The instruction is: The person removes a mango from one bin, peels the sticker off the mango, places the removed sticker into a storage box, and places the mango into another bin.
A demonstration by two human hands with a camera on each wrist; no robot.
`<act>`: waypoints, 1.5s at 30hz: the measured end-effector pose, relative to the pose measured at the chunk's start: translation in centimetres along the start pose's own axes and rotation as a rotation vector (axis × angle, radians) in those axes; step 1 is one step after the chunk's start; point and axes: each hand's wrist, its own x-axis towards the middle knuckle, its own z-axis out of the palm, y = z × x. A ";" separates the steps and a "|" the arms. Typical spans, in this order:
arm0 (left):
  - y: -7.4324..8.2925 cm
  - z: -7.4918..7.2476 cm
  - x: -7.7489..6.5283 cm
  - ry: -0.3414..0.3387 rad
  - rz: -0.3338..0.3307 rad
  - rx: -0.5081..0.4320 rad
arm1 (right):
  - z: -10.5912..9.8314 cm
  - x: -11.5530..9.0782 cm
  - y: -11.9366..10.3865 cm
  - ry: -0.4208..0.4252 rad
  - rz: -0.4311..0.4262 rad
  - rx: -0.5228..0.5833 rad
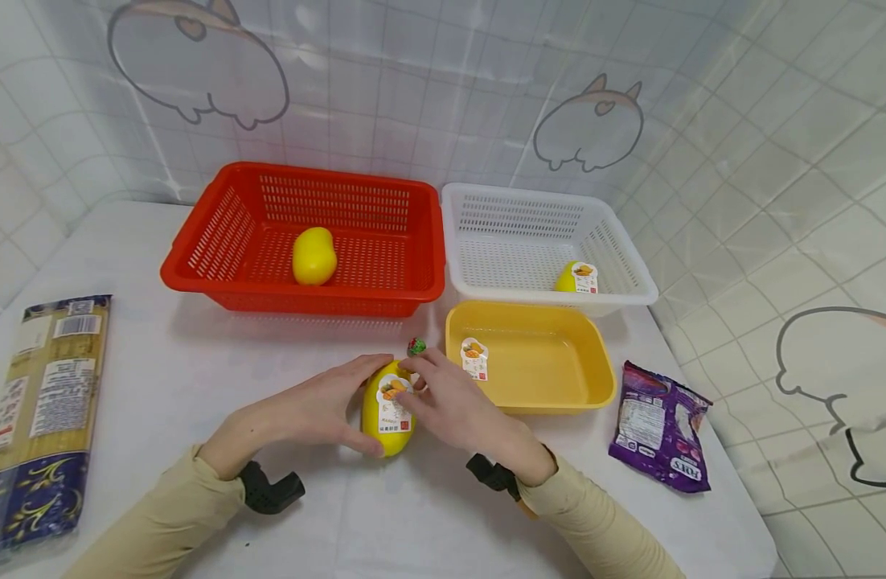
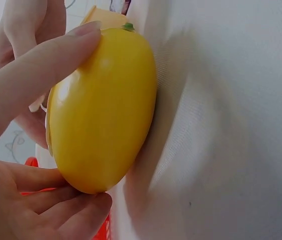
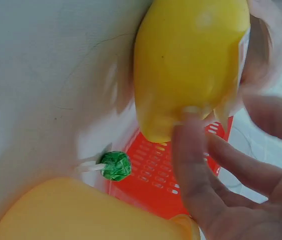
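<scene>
A yellow mango (image 1: 371, 414) lies on the table, with a white label (image 1: 394, 424) bearing a mango picture on its upper face. My left hand (image 1: 309, 410) grips it from the left, thumb at the near end and fingers round the far end. From the other side my right hand (image 1: 461, 406) reaches over the label; one finger (image 3: 188, 145) touches the mango's far end while the thumb stays apart from it, blurred. Part of the label's edge stands off the skin as a pale flap (image 3: 223, 114) in the right wrist view.
Behind stand a red basket (image 1: 305, 304) with a plain mango (image 1: 314, 256) and a white basket (image 1: 486, 291) with a labelled mango (image 1: 568, 277). A yellow basin (image 1: 544, 370) carries another label (image 1: 475, 359). A lollipop (image 1: 416, 346), noodle pack (image 1: 48, 402) and purple bag (image 1: 660, 426) lie around.
</scene>
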 end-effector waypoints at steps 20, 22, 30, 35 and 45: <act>0.1 0.2 -0.1 0.015 0.017 -0.013 | 1.0 0.7 0.4 0.160 -0.043 0.068; 0.1 0.2 0.0 0.014 0.017 -0.010 | 1.0 0.7 0.4 0.160 -0.043 0.074; 0.1 0.2 0.0 0.011 0.019 -0.025 | 0.9 0.6 0.5 0.167 -0.064 0.102; 0.0 0.2 0.0 0.011 0.029 -0.029 | 0.8 0.6 0.5 0.178 -0.080 0.116; -0.2 0.0 0.0 0.001 0.025 -0.035 | 0.4 0.4 0.0 0.206 -0.102 0.175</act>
